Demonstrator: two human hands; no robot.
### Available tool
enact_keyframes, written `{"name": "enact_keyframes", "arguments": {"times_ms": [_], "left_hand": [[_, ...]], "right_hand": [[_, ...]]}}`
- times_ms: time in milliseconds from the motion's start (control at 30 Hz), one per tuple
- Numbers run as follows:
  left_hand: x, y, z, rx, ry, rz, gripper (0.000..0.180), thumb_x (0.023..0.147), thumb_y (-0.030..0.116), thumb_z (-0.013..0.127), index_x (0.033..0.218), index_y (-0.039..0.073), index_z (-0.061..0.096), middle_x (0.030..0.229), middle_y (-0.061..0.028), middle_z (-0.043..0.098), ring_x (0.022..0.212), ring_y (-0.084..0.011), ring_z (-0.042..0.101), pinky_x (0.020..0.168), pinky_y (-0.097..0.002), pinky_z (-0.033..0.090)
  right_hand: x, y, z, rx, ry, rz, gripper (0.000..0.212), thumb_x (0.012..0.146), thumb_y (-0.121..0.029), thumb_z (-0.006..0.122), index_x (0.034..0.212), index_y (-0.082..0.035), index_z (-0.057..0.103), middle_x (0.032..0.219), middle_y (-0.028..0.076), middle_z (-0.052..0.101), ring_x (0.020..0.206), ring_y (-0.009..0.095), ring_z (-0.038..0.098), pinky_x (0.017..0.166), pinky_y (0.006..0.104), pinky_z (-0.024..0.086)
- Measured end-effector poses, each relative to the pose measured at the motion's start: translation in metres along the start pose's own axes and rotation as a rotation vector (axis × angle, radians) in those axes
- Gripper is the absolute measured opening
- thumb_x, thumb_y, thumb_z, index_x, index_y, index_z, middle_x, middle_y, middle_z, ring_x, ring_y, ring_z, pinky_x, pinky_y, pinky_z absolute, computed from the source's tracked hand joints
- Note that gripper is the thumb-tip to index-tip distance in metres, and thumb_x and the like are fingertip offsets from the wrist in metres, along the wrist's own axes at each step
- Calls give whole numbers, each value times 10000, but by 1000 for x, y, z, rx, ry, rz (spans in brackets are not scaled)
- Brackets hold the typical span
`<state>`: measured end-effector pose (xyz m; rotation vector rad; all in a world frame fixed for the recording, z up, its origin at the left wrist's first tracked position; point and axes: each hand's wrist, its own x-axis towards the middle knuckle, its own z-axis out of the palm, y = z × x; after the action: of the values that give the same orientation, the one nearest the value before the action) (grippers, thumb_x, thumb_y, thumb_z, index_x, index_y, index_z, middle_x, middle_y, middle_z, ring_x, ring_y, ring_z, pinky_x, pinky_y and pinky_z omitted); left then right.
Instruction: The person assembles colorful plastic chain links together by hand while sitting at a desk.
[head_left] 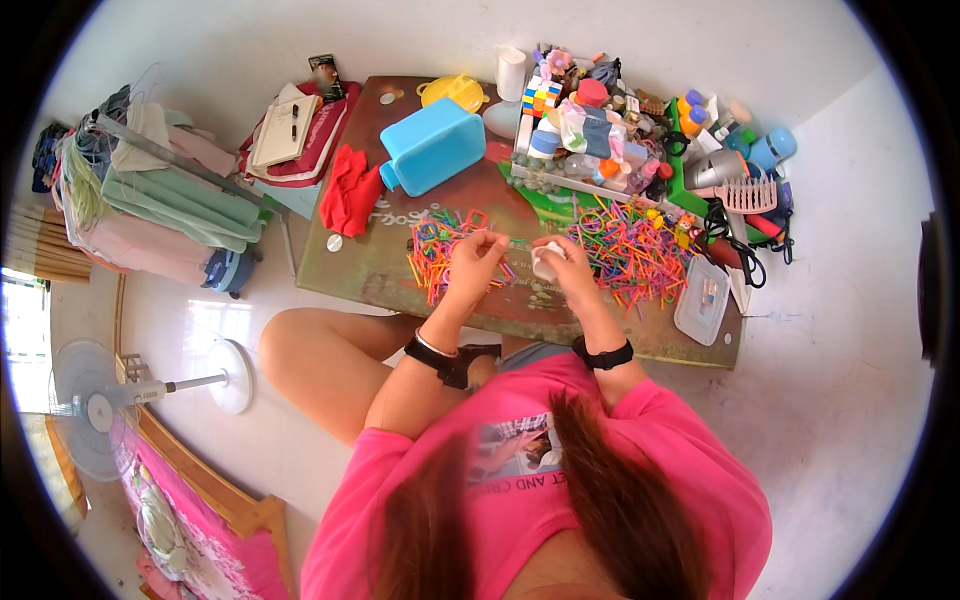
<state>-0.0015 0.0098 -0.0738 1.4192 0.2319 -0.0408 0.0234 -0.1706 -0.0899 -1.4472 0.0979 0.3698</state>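
Over the near middle of the low table [390,275], both my hands face each other, a small gap apart. My left hand [478,264] has its fingertips pressed together in a pinch beside the left pile of small coloured plastic sticks [428,250]; whatever is between them is too small to make out. My right hand [570,270] is closed round a small white object [546,262], whose kind I cannot tell. To its right spreads a larger pile of the coloured sticks [635,250]. A few stray sticks lie near my left hand.
A light-blue plastic container [435,148] lies behind the left pile, beside a red cloth [350,190] and a yellow dish [455,93]. A crowded white tray [565,183] stands behind the right pile. Right of that pile sits a clear plastic box [702,302], near black-handled scissors [735,245].
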Motion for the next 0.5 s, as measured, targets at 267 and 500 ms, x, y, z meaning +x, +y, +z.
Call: {"name": "enact_keyframes", "arguments": {"times_ms": [267,500], "left_hand": [[9,-29,-2,52,-98,-24,174,898,144,659,961,-17,673,791,-2,649,718,-64,589,625,-222,449],[43,-20,-50,797,315,381,188,827,176,692,938,26,718,766,-124,689,673,-238,670,607,-344,500]], "right_hand": [[4,-1,5,16,-20,70,164,848,-182,693,888,-23,695,758,23,653,656,76,589,569,226,437],[13,-18,-49,-264,174,-188,129,814,-140,690,855,-18,684,727,30,666,638,112,618,584,261,470]]}}
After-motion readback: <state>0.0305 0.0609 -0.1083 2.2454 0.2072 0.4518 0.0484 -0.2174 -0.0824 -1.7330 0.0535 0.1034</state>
